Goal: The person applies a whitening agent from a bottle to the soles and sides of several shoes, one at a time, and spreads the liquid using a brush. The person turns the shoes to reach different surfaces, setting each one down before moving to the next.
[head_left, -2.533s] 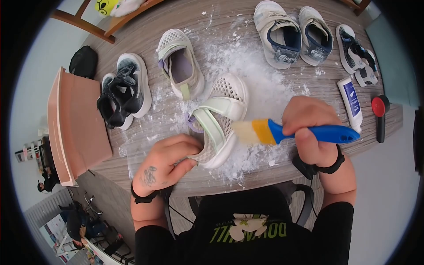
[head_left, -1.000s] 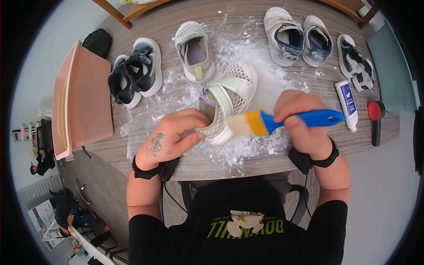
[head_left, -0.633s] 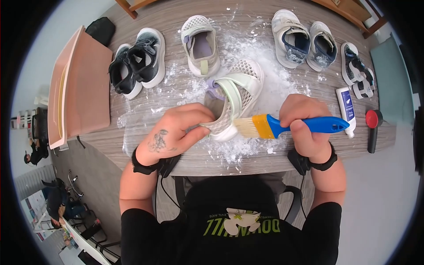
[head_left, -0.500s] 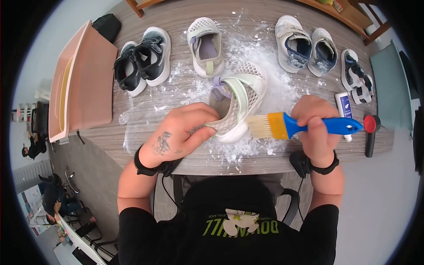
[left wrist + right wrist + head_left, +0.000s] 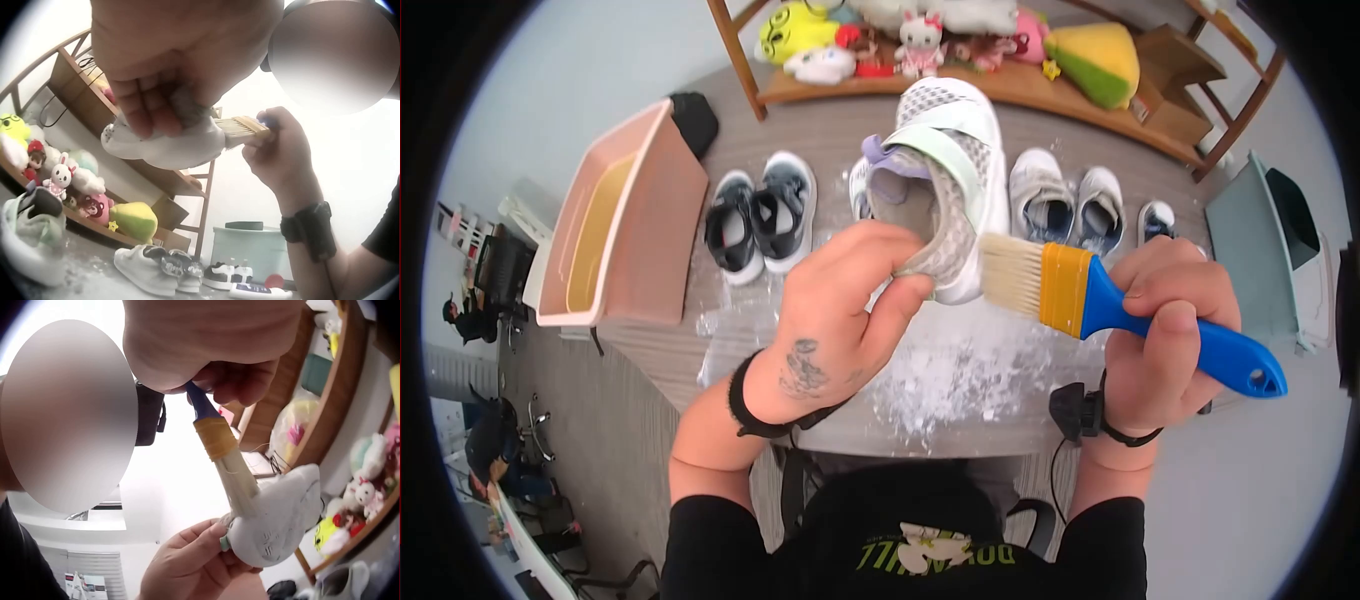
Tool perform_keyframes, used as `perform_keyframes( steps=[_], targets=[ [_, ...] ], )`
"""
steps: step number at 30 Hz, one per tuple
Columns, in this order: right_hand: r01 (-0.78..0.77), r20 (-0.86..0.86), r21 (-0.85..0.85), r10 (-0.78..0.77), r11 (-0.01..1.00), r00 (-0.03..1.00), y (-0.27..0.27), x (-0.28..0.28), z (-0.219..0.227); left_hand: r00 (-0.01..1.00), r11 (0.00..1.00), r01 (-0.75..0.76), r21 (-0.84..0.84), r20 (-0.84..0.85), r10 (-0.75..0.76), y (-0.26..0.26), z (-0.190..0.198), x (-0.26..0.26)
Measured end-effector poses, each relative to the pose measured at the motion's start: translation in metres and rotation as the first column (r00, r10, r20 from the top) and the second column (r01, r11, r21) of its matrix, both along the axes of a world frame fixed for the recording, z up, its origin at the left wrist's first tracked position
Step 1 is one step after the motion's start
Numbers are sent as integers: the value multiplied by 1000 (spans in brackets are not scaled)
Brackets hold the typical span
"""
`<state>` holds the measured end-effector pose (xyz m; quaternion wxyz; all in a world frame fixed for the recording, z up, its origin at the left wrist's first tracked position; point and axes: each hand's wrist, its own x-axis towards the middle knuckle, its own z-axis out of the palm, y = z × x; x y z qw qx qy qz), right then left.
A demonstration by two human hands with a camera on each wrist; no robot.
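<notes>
The left hand (image 5: pixel 840 310) pinches the heel of a white mesh shoe (image 5: pixel 970 160) with a pale green strap and lilac lining, held above the table. The right hand (image 5: pixel 1175 330) grips the blue handle of a brush (image 5: pixel 1065 288) with a yellow band. Its pale bristles touch or nearly touch the shoe's side near the heel. In the right wrist view the bristles lie against the white sole (image 5: pixel 275 519) at the heel end, above the left hand (image 5: pixel 194 565). The left wrist view shows the shoe (image 5: pixel 181 150) under the left hand's fingers.
White powder (image 5: pixel 950 380) covers the table's middle. Black shoes (image 5: pixel 785 215) and a pink bin (image 5: pixel 640 240) stand left; white-and-navy shoes (image 5: pixel 1045 200) and a teal bin (image 5: pixel 1250 270) right. Behind is a shelf of plush toys (image 5: pixel 920 45). The held shoe mostly hides its mate.
The left hand has lifted the shoe off the table towards the head camera. The right hand has risen with the brush, whose handle now slopes down to the right. The head view has tilted up, showing the toys.
</notes>
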<state>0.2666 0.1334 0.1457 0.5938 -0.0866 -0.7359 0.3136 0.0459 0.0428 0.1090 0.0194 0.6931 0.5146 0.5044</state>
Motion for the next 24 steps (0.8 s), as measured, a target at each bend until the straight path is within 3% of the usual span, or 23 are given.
perform_keyframes(
  steps=[4, 9, 12, 18, 21, 24],
  targets=[
    [39, -121, 83, -28, 996, 992, 4, -15, 8, 976, 996, -78, 45, 209, 67, 22, 12, 9],
    [174, -73, 221, -161, 960, 984, 8, -11, 4, 925, 990, -110, 90, 374, 69, 36, 8, 14],
    [123, -14, 277, -124, 953, 992, 8, -5, 4, 847, 998, -59, 38, 531, 29, 40, 5, 12],
    [99, 91, 328, -136, 939, 986, 6, -14, 5, 631, 985, 169, 26, 765, -128, 33, 8, 2],
    [89, 74, 383, -127, 919, 989, 8, -14, -2, 461, 971, 233, 51, 874, -156, 33, 11, -2],
    [-46, 195, 452, -48, 891, 980, 11, -21, 1, 253, 943, 285, 172, 935, -247, 33, 12, -5]
  ],
)
